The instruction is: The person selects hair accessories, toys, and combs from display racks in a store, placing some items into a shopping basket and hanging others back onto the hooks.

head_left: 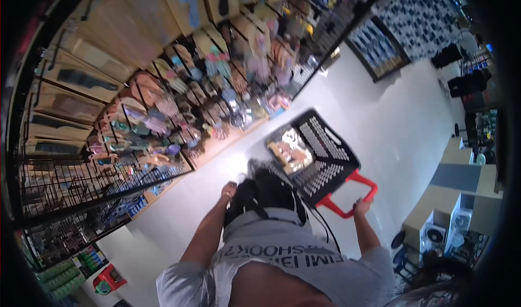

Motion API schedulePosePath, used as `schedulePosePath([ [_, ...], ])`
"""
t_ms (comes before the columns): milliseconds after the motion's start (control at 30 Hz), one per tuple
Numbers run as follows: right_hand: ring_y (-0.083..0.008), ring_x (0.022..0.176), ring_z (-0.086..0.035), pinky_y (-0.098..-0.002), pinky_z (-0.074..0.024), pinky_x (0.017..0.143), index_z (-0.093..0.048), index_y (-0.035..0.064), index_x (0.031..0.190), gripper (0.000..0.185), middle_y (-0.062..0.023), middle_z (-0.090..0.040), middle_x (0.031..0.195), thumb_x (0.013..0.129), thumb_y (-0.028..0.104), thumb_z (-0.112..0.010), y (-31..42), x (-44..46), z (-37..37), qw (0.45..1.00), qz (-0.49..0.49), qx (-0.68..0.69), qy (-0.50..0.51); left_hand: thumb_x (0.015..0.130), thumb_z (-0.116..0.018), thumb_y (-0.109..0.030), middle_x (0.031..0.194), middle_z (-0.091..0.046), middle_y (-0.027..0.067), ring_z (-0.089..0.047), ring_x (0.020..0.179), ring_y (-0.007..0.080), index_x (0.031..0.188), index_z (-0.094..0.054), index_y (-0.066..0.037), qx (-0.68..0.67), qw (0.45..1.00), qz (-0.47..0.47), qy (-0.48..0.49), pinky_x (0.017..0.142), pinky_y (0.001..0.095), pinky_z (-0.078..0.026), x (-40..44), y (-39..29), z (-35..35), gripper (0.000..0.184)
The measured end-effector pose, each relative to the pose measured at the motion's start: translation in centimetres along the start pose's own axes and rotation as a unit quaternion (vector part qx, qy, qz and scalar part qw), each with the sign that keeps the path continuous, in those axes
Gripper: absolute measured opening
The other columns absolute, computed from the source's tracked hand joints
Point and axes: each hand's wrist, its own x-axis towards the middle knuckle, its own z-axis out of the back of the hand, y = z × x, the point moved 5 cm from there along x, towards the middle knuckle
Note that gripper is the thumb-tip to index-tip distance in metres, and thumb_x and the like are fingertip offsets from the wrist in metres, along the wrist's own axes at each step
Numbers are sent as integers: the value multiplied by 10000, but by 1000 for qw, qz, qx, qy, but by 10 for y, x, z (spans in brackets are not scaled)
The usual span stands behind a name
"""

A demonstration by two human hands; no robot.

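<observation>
A black basket (320,155) with a red handle (341,212) stands to the front right of my body, a shiny packaged item (292,152) inside it. My right hand (362,205) is closed round the right side of the red handle. My left hand (229,190) hangs beside my dark trousers, its fingers curled; whether it holds anything is too small to tell. A dark cord runs down near the basket's handle.
Wire racks (135,112) hung with many hair accessories and brushes line the left. A red basket (110,279) sits at the lower left. Boxed fans (445,225) stand at the right. A dark-framed mat (377,49) lies ahead. Part of another person's head shows at the lower right.
</observation>
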Motion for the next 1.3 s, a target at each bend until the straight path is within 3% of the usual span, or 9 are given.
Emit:
schedulePosePath([
  [67,-209,513,-541,-263,-441,380,-243,123,1228,513,-141,-521,876,765,-12,-416,14,5,-17,997,60,41,-22,796,-404,-356,1116,-528,163,-495,1040,307,971,-587,-41,-9,998,-37,-44,886,370,-382,57,-15,10,403],
  [100,-223,589,-566,-280,-469,415,-252,110,1221,500,-165,-505,964,763,-12,-411,55,-28,-15,1000,18,5,13,789,-412,-351,1094,-546,164,-514,1020,306,986,-597,-55,-86,996,-25,-14,868,358,-396,72,-3,0,401],
  [200,-239,634,-580,-305,-486,449,-258,95,1215,493,-176,-507,985,760,-8,-416,22,-5,-13,999,-9,-24,-27,788,-413,-346,1017,-582,165,-545,964,316,979,-595,-58,-102,994,11,-38,831,357,-417,45,-11,12,391],
  [233,-287,758,-595,-351,-509,558,-257,60,1211,494,-201,-503,1032,754,-5,-434,27,-8,-12,998,-8,-50,-24,787,-415,-343,962,-602,162,-563,918,322,970,-595,-59,-105,993,9,-43,795,357,-433,50,-8,10,384],
  [267,-287,758,-595,-351,-509,558,-257,60,1211,494,-201,-503,1032,754,-5,-434,8,4,-4,998,-5,-62,-19,822,-466,-227,855,-613,152,-598,721,210,1000,-535,26,-126,990,-16,-56,663,294,-474,47,-12,16,317],
  [367,-335,1013,-517,-407,-473,807,-244,2,1210,478,-230,-442,1155,784,16,-460,9,15,-15,998,21,-50,-11,831,-450,-214,863,-618,146,-601,740,206,1007,-541,18,-162,983,-12,-88,671,291,-474,42,-13,22,305],
  [467,-271,813,-592,-353,-512,629,-291,13,1176,383,-190,-502,1045,825,42,-439,22,1,-20,997,-70,27,-36,782,-433,-334,952,-607,150,-570,910,298,982,-592,-88,-188,977,36,-97,797,344,-439,32,4,17,355],
  [867,-309,901,-566,-382,-508,722,-249,-11,1200,421,-209,-469,1105,834,79,-436,3,39,-17,984,-159,57,60,779,-432,-320,982,-598,159,-552,954,306,981,-603,-89,-206,961,142,-119,834,349,-422,-29,47,0,352],
  [1300,-339,963,-547,-403,-506,789,-219,-32,1217,455,-224,-446,1148,843,115,-432,12,32,-44,990,-127,38,56,800,-444,-321,975,-607,144,-560,947,285,1016,-583,-81,-209,968,96,-105,832,335,-420,-18,28,16,352],
])
